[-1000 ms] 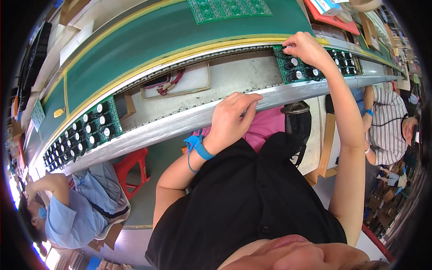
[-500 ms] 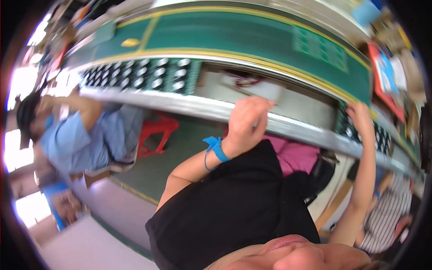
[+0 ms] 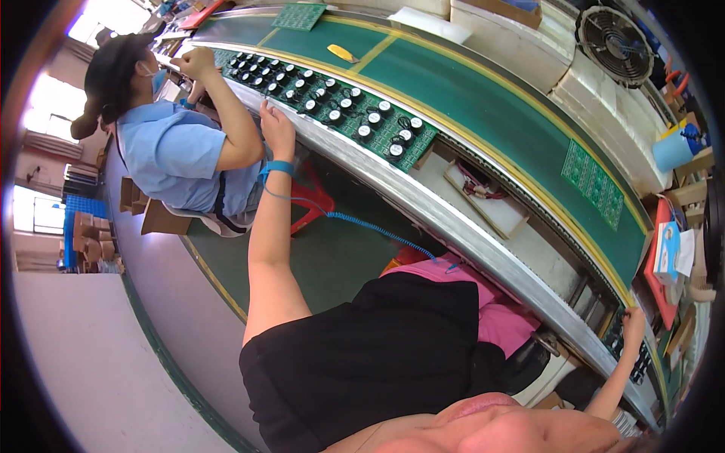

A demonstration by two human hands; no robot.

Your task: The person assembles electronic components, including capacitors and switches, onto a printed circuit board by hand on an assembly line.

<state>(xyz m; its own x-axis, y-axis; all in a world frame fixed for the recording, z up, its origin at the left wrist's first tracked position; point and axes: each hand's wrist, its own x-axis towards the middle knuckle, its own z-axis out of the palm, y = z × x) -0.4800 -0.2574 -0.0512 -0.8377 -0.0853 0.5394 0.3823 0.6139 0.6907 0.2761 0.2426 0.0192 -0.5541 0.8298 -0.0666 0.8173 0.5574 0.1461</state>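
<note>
My left hand (image 3: 278, 127) reaches far left to the near edge of a row of green circuit boards (image 3: 389, 140) carrying black-and-silver round parts with black wires. Its fingers are partly stretched and apart, fingertips by the board edge, with nothing visible held. A blue wrist strap (image 3: 279, 167) circles that wrist, its coiled cord (image 3: 377, 234) running toward the rail. At far right, my right hand (image 3: 633, 328) has bent fingers closed at the end of another board with similar black parts (image 3: 640, 362); its fingertips are small and partly hidden.
A metal rail (image 3: 468, 234) edges the green conveyor belt (image 3: 445, 90). Bare green boards (image 3: 596, 181) and a yellow-handled tool (image 3: 343, 53) lie on the belt. An open gap holds a white tray (image 3: 491, 204). A co-worker in blue (image 3: 177, 143) sits at left; a fan (image 3: 615, 45) stands beyond.
The view has swung left. My left hand has moved from the middle of the rail to the boards on the left. My right hand stays by the right-hand boards.
</note>
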